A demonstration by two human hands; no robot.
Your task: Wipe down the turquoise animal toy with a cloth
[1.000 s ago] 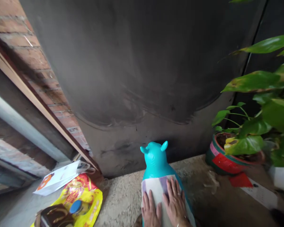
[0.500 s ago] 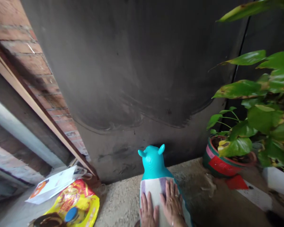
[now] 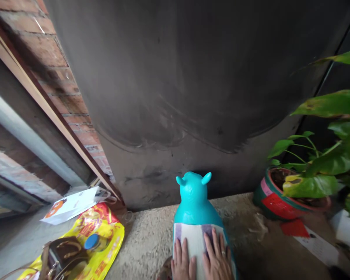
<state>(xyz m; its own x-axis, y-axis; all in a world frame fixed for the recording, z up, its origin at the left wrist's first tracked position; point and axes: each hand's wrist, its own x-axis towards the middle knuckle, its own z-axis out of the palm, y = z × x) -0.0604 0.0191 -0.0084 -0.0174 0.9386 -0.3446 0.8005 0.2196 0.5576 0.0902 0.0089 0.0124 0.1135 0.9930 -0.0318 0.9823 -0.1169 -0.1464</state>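
Head view: left hand (image 3: 182, 261) and right hand (image 3: 217, 258) flat, fingers spread, side by side on striped cloth (image 3: 196, 242) draped over turquoise toy animal (image 3: 194, 198) by dark wall (image 3: 175, 97). Same press as before; only camera shifted. Yellow bag (image 3: 102, 241) left.

I counted one turquoise toy animal (image 3: 194, 198) with one striped cloth (image 3: 196, 241) on its back, and two hands on that cloth: one left hand (image 3: 181, 265), one right hand (image 3: 218, 261). Left of the toy lay one yellow bag (image 3: 105, 237), one white paper bag (image 3: 72, 204) and one brown handbag (image 3: 62, 254). Right of it stood one potted plant (image 3: 275, 194).
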